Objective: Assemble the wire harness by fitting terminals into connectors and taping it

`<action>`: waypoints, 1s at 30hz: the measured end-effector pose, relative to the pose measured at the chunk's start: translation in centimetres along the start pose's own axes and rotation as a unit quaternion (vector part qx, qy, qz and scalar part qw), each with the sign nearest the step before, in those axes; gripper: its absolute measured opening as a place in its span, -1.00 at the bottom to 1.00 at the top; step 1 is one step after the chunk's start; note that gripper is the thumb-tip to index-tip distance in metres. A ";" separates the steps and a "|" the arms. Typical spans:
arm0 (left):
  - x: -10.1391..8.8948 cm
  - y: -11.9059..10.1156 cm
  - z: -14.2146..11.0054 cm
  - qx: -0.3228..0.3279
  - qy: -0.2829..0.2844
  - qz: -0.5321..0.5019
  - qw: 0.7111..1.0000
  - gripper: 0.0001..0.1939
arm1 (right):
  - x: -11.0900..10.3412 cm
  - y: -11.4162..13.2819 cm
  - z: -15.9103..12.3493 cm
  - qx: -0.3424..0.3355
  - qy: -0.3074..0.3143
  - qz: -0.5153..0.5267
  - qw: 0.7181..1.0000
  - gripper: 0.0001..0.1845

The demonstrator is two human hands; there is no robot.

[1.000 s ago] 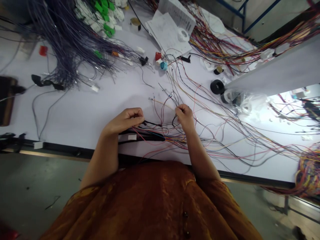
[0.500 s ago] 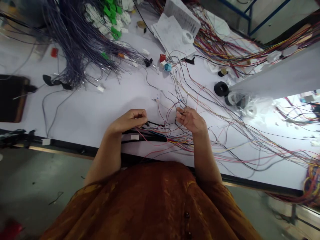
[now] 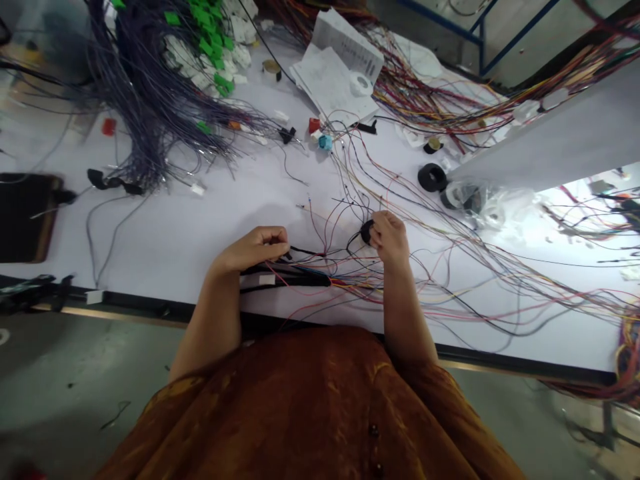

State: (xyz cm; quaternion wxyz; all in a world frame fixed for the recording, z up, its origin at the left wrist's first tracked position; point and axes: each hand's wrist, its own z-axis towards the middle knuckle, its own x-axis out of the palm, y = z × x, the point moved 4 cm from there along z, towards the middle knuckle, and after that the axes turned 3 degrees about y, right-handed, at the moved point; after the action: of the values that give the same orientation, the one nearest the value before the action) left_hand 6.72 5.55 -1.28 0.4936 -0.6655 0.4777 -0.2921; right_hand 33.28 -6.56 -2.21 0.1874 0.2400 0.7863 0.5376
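My left hand (image 3: pixel 257 248) is closed around the end of a thin black-wrapped wire bundle (image 3: pixel 306 251). My right hand (image 3: pixel 391 237) is closed on a small black tape roll (image 3: pixel 367 233), partly covered by the fingers. Loose red, black and blue wires fan out between the two hands. Nearer my body, a thicker black-sleeved wire bundle (image 3: pixel 300 276) with a white label (image 3: pixel 267 279) lies on the table; its wires run right under my right forearm.
Purple wires (image 3: pixel 145 100) with green and white connectors lie at the back left. A light-blue connector (image 3: pixel 325 143) and a red connector (image 3: pixel 314 125) sit near papers (image 3: pixel 333 83). Another black tape roll (image 3: pixel 432 177) stands by a white panel (image 3: pixel 545 150).
My right hand has gone from loosely spread fingers to a closed grip, and the black tape roll now shows in it. My left hand keeps its hold. The whole view has shifted slightly.
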 end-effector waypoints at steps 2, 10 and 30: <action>0.1 0.0 0.0 0.006 0.002 -0.004 1.000 -0.74 | 0.0 -0.4 0.1 0.063 0.006 0.132 0.989 -0.63; 0.0 -0.2 -0.1 0.000 -0.009 -0.001 1.000 -0.77 | -0.3 -1.1 -0.3 0.059 0.049 0.267 0.961 -0.80; -0.5 0.5 0.5 0.078 -0.106 -0.097 0.987 -0.75 | 15.0 4.7 -1.4 -0.120 0.345 -0.078 0.928 -0.90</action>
State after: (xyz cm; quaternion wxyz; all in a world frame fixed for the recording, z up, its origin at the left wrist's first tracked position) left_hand 6.78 6.14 -1.84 0.5608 -0.6955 0.3318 -0.3029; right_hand 21.09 2.51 2.16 -0.0263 -0.0465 0.7482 0.6614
